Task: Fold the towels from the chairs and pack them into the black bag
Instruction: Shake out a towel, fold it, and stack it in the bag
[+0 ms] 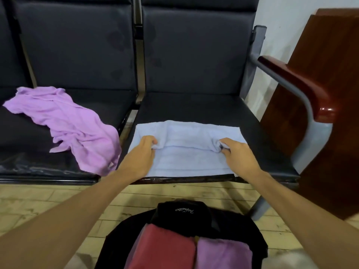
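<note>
A pale blue towel (186,150) lies partly folded on the right chair seat (262,140). My left hand (140,154) pinches a fold of it on the left side. On the right side my right hand (237,154) pinches the same fold. A crumpled purple towel (75,127) lies spread over the left chair seat (23,144). On the floor below stands the open black bag (182,212), with a folded red towel (167,249) and a folded purple towel (223,253) side by side inside it.
A red-brown wooden armrest (303,90) on a grey metal frame bounds the right chair. Beside it stands a dark wooden cabinet (328,133). The floor (58,199) has pale yellow tiles. Black padded backrests (194,51) rise behind the seats.
</note>
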The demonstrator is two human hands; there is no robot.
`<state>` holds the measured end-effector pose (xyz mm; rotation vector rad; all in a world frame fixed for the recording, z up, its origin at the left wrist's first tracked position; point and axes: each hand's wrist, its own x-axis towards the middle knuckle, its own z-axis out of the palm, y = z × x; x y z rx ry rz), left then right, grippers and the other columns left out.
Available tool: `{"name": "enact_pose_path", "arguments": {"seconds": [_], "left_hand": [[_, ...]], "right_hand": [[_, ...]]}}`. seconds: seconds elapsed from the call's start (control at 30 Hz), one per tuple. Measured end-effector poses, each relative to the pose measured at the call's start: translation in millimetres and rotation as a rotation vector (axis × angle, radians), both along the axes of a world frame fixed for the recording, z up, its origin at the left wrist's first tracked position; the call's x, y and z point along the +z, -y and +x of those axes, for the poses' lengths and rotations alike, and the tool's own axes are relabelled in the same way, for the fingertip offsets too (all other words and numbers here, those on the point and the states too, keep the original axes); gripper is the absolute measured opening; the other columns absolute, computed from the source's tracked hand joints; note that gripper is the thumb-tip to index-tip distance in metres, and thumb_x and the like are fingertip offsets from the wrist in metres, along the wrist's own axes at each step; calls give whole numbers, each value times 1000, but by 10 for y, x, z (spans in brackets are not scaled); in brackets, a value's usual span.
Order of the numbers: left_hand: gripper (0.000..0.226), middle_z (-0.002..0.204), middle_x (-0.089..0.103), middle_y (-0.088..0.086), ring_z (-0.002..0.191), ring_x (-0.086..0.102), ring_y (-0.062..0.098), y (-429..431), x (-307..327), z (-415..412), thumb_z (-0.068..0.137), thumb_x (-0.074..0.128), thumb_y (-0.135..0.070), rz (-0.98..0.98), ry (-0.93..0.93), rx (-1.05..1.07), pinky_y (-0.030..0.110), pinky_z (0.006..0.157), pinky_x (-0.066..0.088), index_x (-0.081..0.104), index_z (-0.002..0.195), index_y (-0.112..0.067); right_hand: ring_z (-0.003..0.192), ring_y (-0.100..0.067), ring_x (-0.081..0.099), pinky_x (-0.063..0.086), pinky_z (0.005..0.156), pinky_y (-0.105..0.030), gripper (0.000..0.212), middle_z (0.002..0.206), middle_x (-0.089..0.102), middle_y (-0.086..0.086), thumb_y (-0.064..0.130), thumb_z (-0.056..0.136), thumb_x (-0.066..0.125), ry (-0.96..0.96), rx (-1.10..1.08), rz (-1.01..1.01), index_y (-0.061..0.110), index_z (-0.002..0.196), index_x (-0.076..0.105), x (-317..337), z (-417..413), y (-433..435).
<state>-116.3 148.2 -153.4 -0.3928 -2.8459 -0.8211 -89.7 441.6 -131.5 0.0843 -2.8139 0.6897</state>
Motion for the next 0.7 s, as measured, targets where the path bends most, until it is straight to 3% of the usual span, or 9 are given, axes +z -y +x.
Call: {"name": "enact_pose_path", "arguments": {"seconds": [0.07,0.23,0.33,0.43,0.53,0.6,0.7], "left_hand": [[26,128,50,3,96,58,29,-14,-4,-48,98,42,-15,-1,-29,16,43,86,48,40,124,-17],[17,122,51,7,101,53,24,-10,52,-150,96,44,-9,53,-25,-15,38,87,46,45,113,-11],[8,108,56,1,92,53,20,-6,195,-147,97,45,-10,228,-3,107,34,74,46,50,103,-12],[9,106,56,-4,93,51,15,41,308,-92,96,46,-6,329,-32,169,25,75,37,47,99,-15],[4,98,60,3,84,53,20,113,396,-1,97,49,-12,363,-37,128,34,72,41,49,99,-9],[9,89,60,10,72,49,20,170,440,75,97,49,-17,356,-30,109,35,63,38,49,98,-8],[9,84,60,13,64,44,18,256,490,179,97,50,-17,352,-29,84,33,58,36,49,95,-7]], "right_hand": [[80,-25,63,54,78,-43,16,93,68,-7,8,97,51,-5,-2,-17,13,101,66,-32,-80,0],[82,-19,63,54,80,-35,19,96,69,-2,7,96,52,-19,3,-61,14,98,70,-31,-194,-51],[89,-18,63,49,84,-25,20,100,68,-1,4,95,53,-97,-31,-23,10,103,70,6,-160,-77],[85,-17,61,45,74,-18,18,98,65,-6,7,98,50,-193,-173,-77,8,107,66,91,-120,-156],[80,-14,52,35,62,-16,19,91,60,-4,8,100,46,-283,-320,-261,5,107,64,189,-50,-269],[80,-16,51,34,61,-19,20,90,60,-7,8,100,46,-312,-353,-301,3,107,64,222,8,-324],[76,-15,49,33,57,-5,20,88,60,-6,8,100,46,-301,-300,-254,2,106,64,257,119,-355]]}}
